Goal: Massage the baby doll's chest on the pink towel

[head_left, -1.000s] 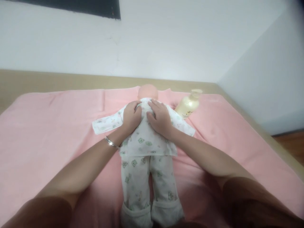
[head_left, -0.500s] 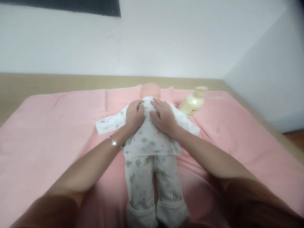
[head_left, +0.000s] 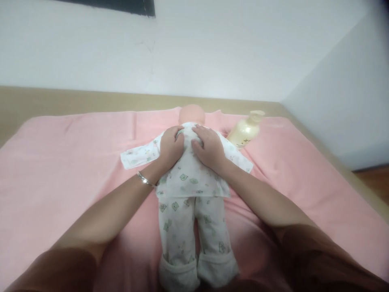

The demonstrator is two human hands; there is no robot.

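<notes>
A baby doll (head_left: 185, 172) in a white printed top and matching trousers lies stretched out, its bare head (head_left: 192, 114) at the far end. Its face is not visible, and its sleeves spread out to both sides. On the left of its upper back rests my left hand (head_left: 172, 144), fingers extended over the cloth. My right hand (head_left: 209, 146) lies flat on the right of the upper back, thumb pointing inward. Both palms touch the top, with a strip of cloth showing between them. A silver bracelet (head_left: 146, 179) circles my left wrist.
Under the doll spreads a pink cloth (head_left: 75, 162) with some folds, over a light wooden surface (head_left: 60, 101). A cream pump bottle (head_left: 246, 129) leans or lies beyond the right sleeve. White walls (head_left: 212, 48) stand behind and at the right.
The view has shifted slightly. Both hands keep nearly the same place on the doll's upper back, and the doll and bottle stay where they were.
</notes>
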